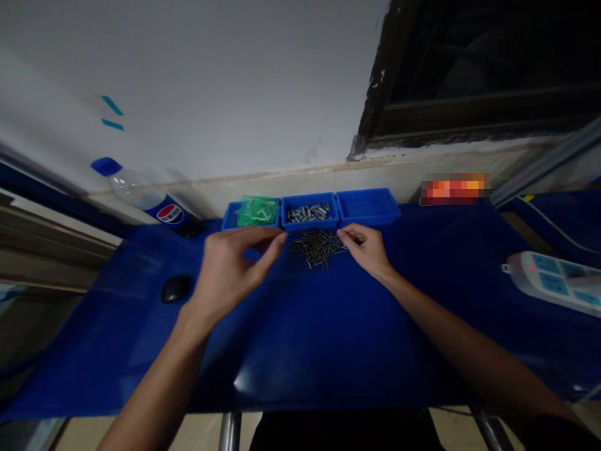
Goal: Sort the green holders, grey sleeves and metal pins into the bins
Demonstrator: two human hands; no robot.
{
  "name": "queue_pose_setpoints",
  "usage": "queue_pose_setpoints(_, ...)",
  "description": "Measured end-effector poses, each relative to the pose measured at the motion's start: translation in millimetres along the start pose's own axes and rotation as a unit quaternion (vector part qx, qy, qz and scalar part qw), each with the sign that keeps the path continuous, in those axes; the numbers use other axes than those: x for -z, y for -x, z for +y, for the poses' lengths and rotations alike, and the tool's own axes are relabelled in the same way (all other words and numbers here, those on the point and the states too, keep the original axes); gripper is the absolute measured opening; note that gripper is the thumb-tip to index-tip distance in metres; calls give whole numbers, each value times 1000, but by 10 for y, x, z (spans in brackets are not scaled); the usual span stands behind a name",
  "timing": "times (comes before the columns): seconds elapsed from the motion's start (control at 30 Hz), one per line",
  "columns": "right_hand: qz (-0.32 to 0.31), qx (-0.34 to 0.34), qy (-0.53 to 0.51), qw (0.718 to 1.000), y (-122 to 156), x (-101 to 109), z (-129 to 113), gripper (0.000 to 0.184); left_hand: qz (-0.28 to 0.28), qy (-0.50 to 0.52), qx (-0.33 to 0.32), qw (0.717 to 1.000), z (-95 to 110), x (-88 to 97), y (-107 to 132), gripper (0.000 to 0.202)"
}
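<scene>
A heap of thin, dark brass-coloured screws or pins (317, 249) lies on the blue table top. From the left, my left hand (239, 263) reaches over the table with thumb and index tip drawn together beside the heap. My right hand (367, 248) is at the heap's right edge, its thumb and fingers pinched. Whatever is between the fingertips of either hand is too small to make out. Behind the heap stand three blue bins: one holds green plastic packets (257, 212), the middle bin (310, 224) holds small silvery metal cylinders, and the right bin (367, 207) looks empty.
A Pepsi bottle (150, 199) leans at the back left, near the wall. The black computer mouse (175, 289) sits left of my left forearm. At the right lies a white power strip (554, 279). A blurred orange-red object (454, 189) stands at the back right.
</scene>
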State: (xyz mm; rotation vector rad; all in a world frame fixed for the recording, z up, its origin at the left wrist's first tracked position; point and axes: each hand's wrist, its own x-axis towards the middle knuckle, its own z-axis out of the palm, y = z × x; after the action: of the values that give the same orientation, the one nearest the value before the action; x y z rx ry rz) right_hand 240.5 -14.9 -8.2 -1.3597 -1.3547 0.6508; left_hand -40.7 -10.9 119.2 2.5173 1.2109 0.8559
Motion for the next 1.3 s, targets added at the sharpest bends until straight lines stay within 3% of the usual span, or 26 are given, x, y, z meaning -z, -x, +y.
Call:
queue_pose_setpoints(0.2,-16,1,-10,1000,12,-32,74,29,-136,-146,58,978,-444,-756,-40,31)
queue_pose_setpoints(0.33,-12,-19,-41,999,-9,8,98,27,-170,-209,20,963,-550,-965,7,37)
queue_pose_setpoints(0.7,-10,-11,-63,998,-11,17,67,26,-151,-272,51,949,-472,-1043,-37,37)
queue_pose_setpoints(1.13,-12,-28,-52,998,-18,46,61,24,-166,-261,63,949,-374,-997,-50,29)
queue_pose_setpoints(1.3,-10,-17,-65,998,-32,51,67,23,-154,-252,57,954,-345,-929,-60,34)
